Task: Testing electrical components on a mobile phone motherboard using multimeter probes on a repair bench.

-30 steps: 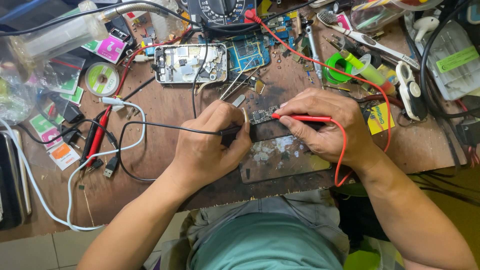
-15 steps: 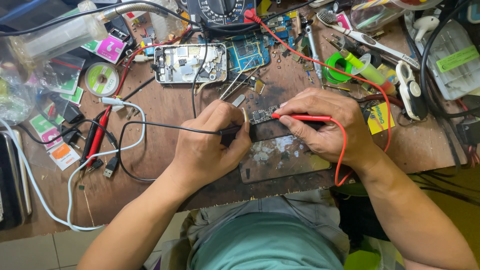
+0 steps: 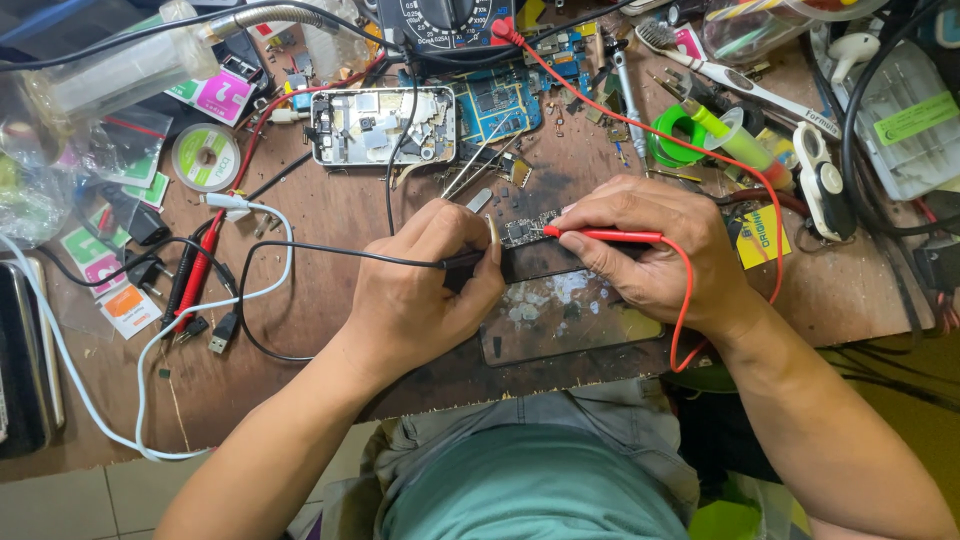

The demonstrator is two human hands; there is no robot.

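Circuit board, probes, hands, cluttered bench

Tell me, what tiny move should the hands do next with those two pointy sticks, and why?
Probably hold both tips steady on the small circuit board. The right hand has the red probe tip at the board's edge, and the left hand presses the black probe beside it, so a slip could break contact.

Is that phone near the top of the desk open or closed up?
Open. The phone lies flat with its cover off, so its metal parts and small chips show. Both hands work lower down on another board.
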